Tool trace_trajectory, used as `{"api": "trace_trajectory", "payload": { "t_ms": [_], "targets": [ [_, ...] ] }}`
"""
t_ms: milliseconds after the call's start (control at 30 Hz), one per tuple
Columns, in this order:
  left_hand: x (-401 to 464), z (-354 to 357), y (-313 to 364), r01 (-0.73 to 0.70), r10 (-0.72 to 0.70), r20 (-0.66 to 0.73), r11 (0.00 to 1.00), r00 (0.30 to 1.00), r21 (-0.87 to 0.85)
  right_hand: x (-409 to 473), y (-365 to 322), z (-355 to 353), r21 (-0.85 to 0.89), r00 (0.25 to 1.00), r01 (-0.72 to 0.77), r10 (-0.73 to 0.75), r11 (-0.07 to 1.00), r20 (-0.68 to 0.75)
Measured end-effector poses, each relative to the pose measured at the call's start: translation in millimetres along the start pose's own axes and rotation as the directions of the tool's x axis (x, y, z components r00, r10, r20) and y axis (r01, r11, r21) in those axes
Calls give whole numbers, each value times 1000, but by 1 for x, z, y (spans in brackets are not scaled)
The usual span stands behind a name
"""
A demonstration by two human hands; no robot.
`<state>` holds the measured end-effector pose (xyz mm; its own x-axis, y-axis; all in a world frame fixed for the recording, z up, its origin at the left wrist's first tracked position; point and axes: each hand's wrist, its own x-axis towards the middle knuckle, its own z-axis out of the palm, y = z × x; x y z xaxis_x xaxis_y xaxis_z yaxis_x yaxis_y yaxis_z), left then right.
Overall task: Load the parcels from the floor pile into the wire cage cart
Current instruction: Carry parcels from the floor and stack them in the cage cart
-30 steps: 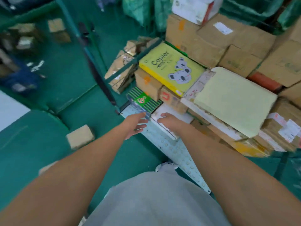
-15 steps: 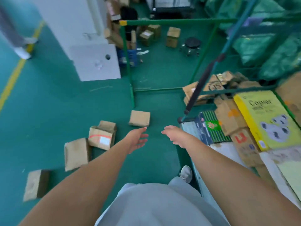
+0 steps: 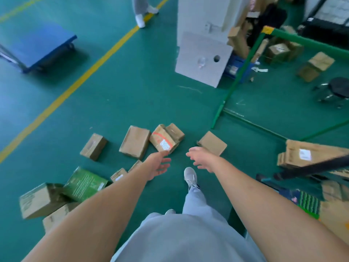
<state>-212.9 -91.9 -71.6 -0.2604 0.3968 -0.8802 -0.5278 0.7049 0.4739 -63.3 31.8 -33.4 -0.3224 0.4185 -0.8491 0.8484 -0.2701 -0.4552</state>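
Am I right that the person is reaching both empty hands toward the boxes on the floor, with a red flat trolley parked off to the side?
Almost. The head view shows both the left hand and the right hand empty and stretched toward the boxes on the floor, but the flat trolley parked to the side is blue, not red.

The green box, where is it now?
In the head view, the green box lies on the floor at lower left, between a brown carton and small parcels.
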Motion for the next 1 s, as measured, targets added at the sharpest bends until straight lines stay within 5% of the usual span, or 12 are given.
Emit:
{"api": "trace_trajectory", "payload": {
  "t_ms": [200, 533, 1000],
  "targets": [
    [38, -12, 35, 79, -93, -147, 992, 985, -102, 67, -56, -30, -24, 987, -4, 8, 1000, 161],
    [77, -8, 86, 141, -207, -230, 951, 951, -275, 155, -132, -73, -153, 971, -8, 44, 988, 234],
    [63, -120, 30, 19, -310, -278, 699, 909, -715, 175, -244, 75, -497, 906, 38, 180, 867, 383]
  ]
}}
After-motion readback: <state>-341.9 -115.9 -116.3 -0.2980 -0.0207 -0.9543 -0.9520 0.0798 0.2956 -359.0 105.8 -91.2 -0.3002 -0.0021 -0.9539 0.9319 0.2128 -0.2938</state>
